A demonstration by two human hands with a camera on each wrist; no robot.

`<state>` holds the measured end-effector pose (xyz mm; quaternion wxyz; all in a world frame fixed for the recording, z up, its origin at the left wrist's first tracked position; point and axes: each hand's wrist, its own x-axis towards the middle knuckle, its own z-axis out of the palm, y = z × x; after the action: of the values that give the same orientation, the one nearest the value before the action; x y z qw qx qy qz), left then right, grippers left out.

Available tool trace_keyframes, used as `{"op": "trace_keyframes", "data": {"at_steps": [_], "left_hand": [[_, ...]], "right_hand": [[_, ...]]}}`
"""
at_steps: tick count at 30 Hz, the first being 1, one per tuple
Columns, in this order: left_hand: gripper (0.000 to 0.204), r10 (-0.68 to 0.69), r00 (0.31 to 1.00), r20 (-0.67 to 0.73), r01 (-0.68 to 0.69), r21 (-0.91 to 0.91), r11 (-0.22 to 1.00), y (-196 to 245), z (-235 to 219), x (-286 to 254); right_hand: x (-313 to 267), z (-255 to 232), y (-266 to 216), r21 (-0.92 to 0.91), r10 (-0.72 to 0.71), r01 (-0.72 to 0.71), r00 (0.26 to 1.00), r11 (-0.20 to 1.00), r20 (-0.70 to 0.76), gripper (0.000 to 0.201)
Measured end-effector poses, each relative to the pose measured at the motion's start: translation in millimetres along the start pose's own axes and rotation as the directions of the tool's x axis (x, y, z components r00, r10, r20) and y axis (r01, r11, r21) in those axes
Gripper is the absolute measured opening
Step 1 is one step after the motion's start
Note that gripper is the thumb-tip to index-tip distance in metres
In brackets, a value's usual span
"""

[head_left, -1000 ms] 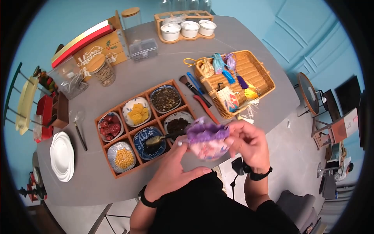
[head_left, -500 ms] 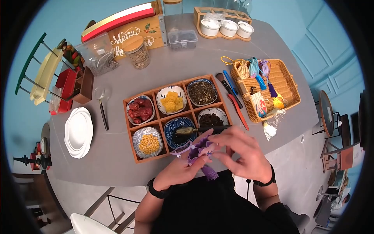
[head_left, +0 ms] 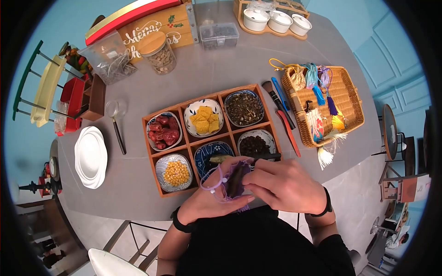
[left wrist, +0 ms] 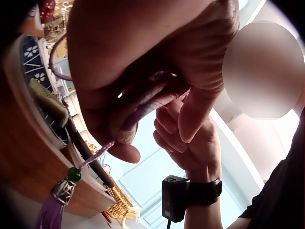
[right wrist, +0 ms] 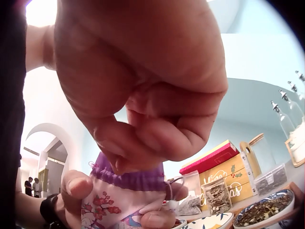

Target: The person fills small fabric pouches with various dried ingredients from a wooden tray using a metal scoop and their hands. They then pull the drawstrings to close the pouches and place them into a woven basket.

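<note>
A small drawstring pouch (head_left: 235, 179) with a gathered purple mouth is held upright by my left hand (head_left: 207, 202), fingers and thumb around its sides. Flowers are printed on its pale body (right wrist: 114, 210), and a purple tassel (left wrist: 52, 212) with a green bead (left wrist: 74, 174) hangs below. My right hand (head_left: 290, 186) has curled fingers and pinches the pouch's mouth, which gapes to show a dark inside. Behind both hands stands the divided wooden box (head_left: 162, 192) with dishes. A scoop (head_left: 221, 158) lies in its blue dish, dark handle pointing right.
Dishes hold red dates (head_left: 163, 131), yellow chunks (head_left: 202, 120), corn kernels (head_left: 177, 173) and dried herbs (head_left: 244, 108). Right of the box lie a brush (head_left: 275, 95), a red-handled tool (head_left: 287, 133) and a wicker basket (head_left: 350, 115) with pouches. White bowls (head_left: 90, 158) stand left.
The pouch has come lower and nearer the left hand, its mouth spread wider and turned up. The right hand has moved in from the side to its rim. The head view has shifted.
</note>
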<state>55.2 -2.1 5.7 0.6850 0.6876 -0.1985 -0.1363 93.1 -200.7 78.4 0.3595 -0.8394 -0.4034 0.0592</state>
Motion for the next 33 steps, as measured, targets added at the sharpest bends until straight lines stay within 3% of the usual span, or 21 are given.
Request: {"op": "trace_keyframes", "data": {"at_steps": [2,4,5,7,11,13,15,16,18,19,21,22,23,24,25,27,28,30,31,33], "left_hand": [[0.071,0.002,1.000,-0.017,-0.002,-0.022,1.000,-2.7,-1.0,-2.2],[0.065,-0.096,0.995,0.028,0.100,-0.207,0.973,-1.4,-3.2,-4.6],[0.065,-0.099,0.995,0.032,0.103,-0.206,0.973,0.1,-5.0,-4.2],[0.063,-0.041,0.996,0.074,0.050,-0.110,0.993,1.9,-7.4,-1.3],[0.066,-0.096,0.993,0.075,0.103,-0.092,0.990,0.8,-5.7,-5.5],[0.062,-0.075,0.996,0.038,0.074,0.021,0.997,2.5,-4.4,-7.7],[0.062,-0.110,0.994,-0.001,0.110,0.020,0.994,2.0,-4.3,-15.7],[0.062,-0.141,0.989,-0.047,0.142,0.023,0.990,2.0,-5.7,-19.5],[0.062,-0.116,0.990,-0.083,0.125,0.113,0.986,6.9,-12.6,-26.5],[0.061,-0.087,0.988,-0.127,0.112,0.203,0.973,10.0,-15.4,-29.4],[0.061,-0.119,0.977,-0.179,0.135,0.081,0.988,15.6,-17.4,-29.3],[0.061,-0.147,0.965,-0.216,0.170,0.089,0.981,14.0,-20.7,-29.9],[0.061,-0.173,0.954,-0.246,0.202,0.098,0.974,12.1,-23.0,-28.4],[0.056,-0.180,0.937,-0.300,0.170,-0.058,0.984,16.4,-21.4,-23.9],[0.053,-0.190,0.950,-0.246,0.194,-0.010,0.981,22.3,-29.3,-18.9],[0.051,-0.181,0.933,-0.310,0.179,-0.035,0.983,20.6,-33.0,-9.9],[0.051,-0.178,0.936,-0.305,0.175,-0.037,0.984,22.5,-31.0,-6.1],[0.056,-0.258,0.891,-0.374,0.281,0.009,0.960,28.4,-28.8,-2.3],[0.056,-0.261,0.885,-0.386,0.287,0.011,0.958,28.7,-27.1,-2.1],[0.054,-0.186,0.886,-0.424,0.310,0.245,0.919,28.4,-25.5,1.2]], "right_hand": [[-2.3,-5.9,4.2,-0.003,-0.009,0.009,0.999,1.000,0.047,0.014],[-4.1,-12.1,5.4,-0.006,-0.019,0.020,0.996,1.000,0.088,0.014],[-4.8,-15.5,5.0,-0.012,-0.040,0.041,0.994,0.999,0.097,0.016],[-6.9,-22.3,4.6,-0.021,-0.057,0.059,0.993,0.998,0.102,0.017],[-11.7,-26.2,6.5,-0.032,-0.089,0.092,0.992,0.995,0.085,0.020],[-16.5,-24.3,6.8,-0.012,-0.094,0.095,0.993,0.995,0.076,0.019],[-20.8,-21.1,7.3,0.089,-0.051,0.060,0.994,0.994,-0.094,0.018],[-24.5,-21.2,10.1,0.087,-0.047,0.055,0.994,0.995,-0.096,0.018],[-34.4,-20.7,18.9,0.208,0.207,-0.151,0.936,0.966,-0.286,0.011],[-42.5,-17.7,22.6,0.210,0.205,-0.147,0.936,0.966,-0.285,0.011],[-65.2,-9.4,26.6,0.577,0.294,0.059,0.816,0.814,-0.498,0.015],[-70.3,-19.2,21.7,0.825,0.134,0.303,0.902,0.478,-0.409,0.017],[-73.4,-34.8,11.1,0.917,-0.055,0.400,0.916,0.012,-0.398,0.019],[-68.3,-41.9,-5.7,0.883,-0.170,0.465,0.867,-0.060,-0.468,0.022],[-58.1,-45.3,-24.3,0.841,-0.279,0.524,0.794,-0.135,-0.540,0.028],[-44.4,-52.3,-50.4,0.803,-0.280,0.560,0.753,-0.203,-0.596,0.058],[-48.0,-52.3,-53.9,0.803,-0.281,0.563,0.752,-0.197,-0.596,0.058],[-55.3,-46.8,-63.3,0.707,-0.257,0.692,0.663,-0.147,-0.703,0.059],[-56.6,-43.1,-66.7,0.709,-0.257,0.687,0.664,-0.160,-0.702,0.059],[-56.0,-38.2,-69.4,0.666,-0.129,0.715,0.655,-0.213,-0.744,0.058]]}}
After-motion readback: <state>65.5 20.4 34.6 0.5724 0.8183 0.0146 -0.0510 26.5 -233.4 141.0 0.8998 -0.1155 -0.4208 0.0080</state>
